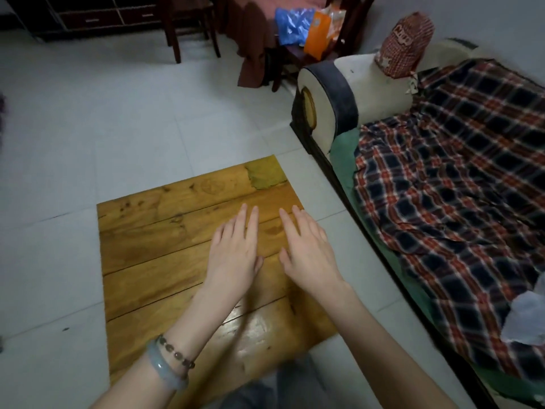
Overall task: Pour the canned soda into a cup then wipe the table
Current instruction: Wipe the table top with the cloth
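Note:
A low wooden plank table fills the lower middle of the head view. My left hand and my right hand hover flat over its right half, side by side, palms down, fingers spread and holding nothing. On my left wrist sit a pale bangle and a bead bracelet. A worn, yellowish patch marks the table's far right corner. No soda can, cup or cloth shows anywhere in view.
A sofa with a plaid blanket runs along the right, its rolled armrest near the table's far corner. Dark wooden chairs, blue and orange bags and a cabinet stand at the back. Pale floor tiles surround the table.

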`<state>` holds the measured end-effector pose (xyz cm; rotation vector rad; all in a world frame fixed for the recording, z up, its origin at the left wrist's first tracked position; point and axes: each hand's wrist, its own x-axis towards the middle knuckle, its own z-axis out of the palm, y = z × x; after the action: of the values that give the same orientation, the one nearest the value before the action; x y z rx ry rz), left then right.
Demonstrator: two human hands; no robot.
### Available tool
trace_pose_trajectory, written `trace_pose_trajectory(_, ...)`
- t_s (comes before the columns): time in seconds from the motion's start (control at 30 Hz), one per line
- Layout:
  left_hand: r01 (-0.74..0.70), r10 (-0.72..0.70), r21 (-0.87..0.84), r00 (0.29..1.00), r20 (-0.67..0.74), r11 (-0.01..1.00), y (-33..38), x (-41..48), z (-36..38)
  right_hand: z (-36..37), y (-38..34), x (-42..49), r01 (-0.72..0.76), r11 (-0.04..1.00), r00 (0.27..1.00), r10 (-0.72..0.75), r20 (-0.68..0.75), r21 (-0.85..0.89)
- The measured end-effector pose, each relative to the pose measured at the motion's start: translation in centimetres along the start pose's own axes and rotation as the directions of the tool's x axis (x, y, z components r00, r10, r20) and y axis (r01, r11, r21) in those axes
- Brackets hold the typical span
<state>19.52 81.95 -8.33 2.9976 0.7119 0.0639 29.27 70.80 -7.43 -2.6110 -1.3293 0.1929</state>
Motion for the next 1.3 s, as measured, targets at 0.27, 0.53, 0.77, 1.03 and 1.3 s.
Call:
trace_pose_trajectory(0.27,0.165,-0.165,0.039,0.986,0.01,0.986,-1.7,8.6,4.4,2.8,4.9,11.4,0.128,0.991,0.989,-0.131,0.067,0.042)
trace_pose_trajectory(0.53,0.335,-0.338,0.056,0.938,0.071,0.941,-3.5,18.8,11.5,11.8,11.8,24.4,0.222,0.974,0.975,-0.222,-0.001,0.041)
trace_pose_trajectory(0.77,0.389,-0.391,0.032,0.918,0.066,0.921,-5.8,23.2,20.1,21.3,15.9,33.3,0.296,0.954,0.954,-0.297,0.034,0.047)
trace_pose_trajectory(1.03,0.444,-0.443,-0.011,0.894,0.069,0.896,-7.7,24.6,26.5,29.3,19.1,39.3,0.354,0.933,0.928,-0.359,0.101,0.061)
trace_pose_trajectory(1.3,0.553,-0.545,-0.044,0.829,0.128,0.832,-9.1,24.1,28.7,33.6,19.1,43.1,0.238,0.969,0.953,-0.222,0.205,-0.058)
